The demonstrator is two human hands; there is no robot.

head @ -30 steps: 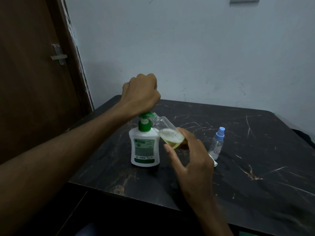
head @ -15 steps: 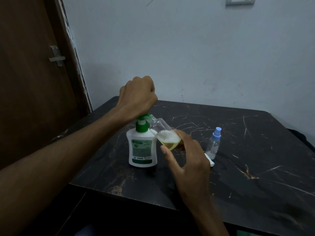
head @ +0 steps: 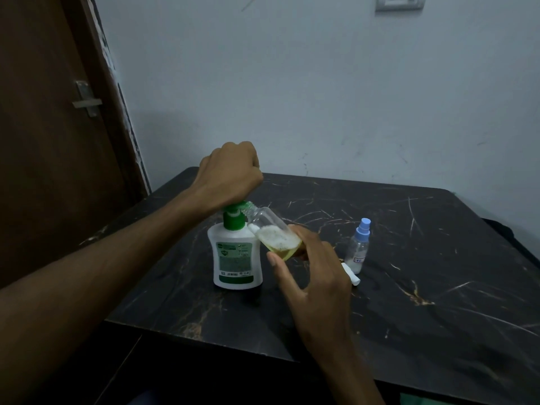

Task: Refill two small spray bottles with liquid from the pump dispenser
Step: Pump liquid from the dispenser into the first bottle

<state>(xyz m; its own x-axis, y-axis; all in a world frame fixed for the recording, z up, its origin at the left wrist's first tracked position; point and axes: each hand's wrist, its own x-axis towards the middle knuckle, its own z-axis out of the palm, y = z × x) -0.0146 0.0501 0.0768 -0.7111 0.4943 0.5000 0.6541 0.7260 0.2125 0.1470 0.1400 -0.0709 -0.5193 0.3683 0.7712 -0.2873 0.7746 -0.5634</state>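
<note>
Your left hand (head: 230,173) is curled into a fist, its underside pressing down on the green pump head of the pump dispenser (head: 236,255), which stands upright directly beneath that hand. Your right hand (head: 315,276) grips the open spray bottle (head: 274,235) between thumb and curled fingers, tilted so its neck meets the pump's nozzle just right of your left wrist; yellowish liquid topped with foam sits in its lower part. Beyond your right hand, the capped spray bottle (head: 360,247) stands upright, a small white piece (head: 351,275) lying just beside its base. All rests on the dark marbled table (head: 438,287). A brown door (head: 52,141) stands left of your left arm, a pale wall (head: 321,83) ahead.
</note>
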